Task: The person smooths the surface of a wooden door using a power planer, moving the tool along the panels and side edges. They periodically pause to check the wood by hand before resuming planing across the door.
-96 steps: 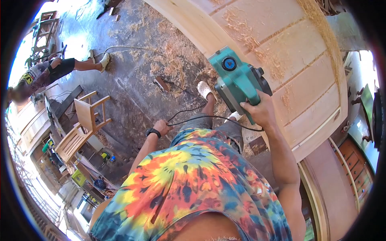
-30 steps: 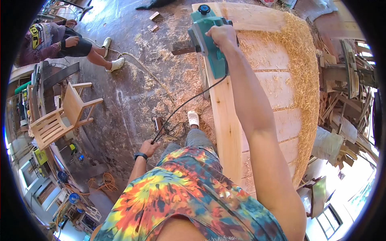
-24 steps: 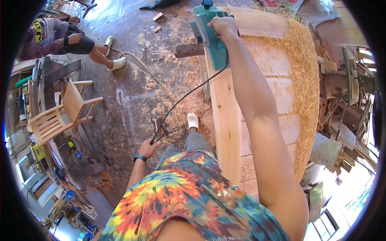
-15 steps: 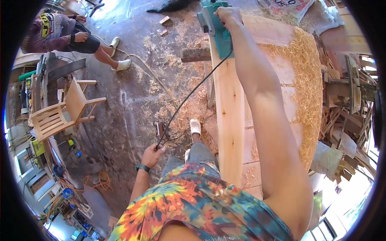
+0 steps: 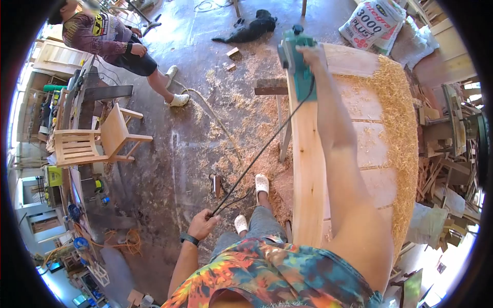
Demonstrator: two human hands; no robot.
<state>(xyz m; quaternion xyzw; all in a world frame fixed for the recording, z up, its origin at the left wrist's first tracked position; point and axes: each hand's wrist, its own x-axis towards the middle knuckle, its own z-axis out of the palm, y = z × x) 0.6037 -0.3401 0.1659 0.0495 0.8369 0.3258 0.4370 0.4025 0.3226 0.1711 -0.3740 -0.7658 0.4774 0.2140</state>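
Note:
My right hand [image 5: 310, 54] is wrapped round the handle of a teal electric planer [image 5: 298, 66]. The planer rests near the far end of a long pale wooden board [image 5: 309, 174]. A black power cord [image 5: 262, 149] runs from the planer back to my left hand [image 5: 203, 224], whose fingers are closed on it at waist height. The cord is held off to the left of the board. Beneath and right of the board is a wide work surface of pale panels [image 5: 377, 146], with curly wood shavings [image 5: 395, 123] heaped along its right side.
Another person [image 5: 110, 38] stands at the upper left, near a wooden chair [image 5: 110, 138]. A black dog [image 5: 251, 28] lies on the shaving-strewn floor at the far side. Printed sacks [image 5: 372, 23] stand at the upper right, and scrap wood [image 5: 441, 169] is piled on the right.
The view has tilted up and shifted, bringing the dog and more of the other person into sight. My right hand still grips the planer; my left still holds the cord.

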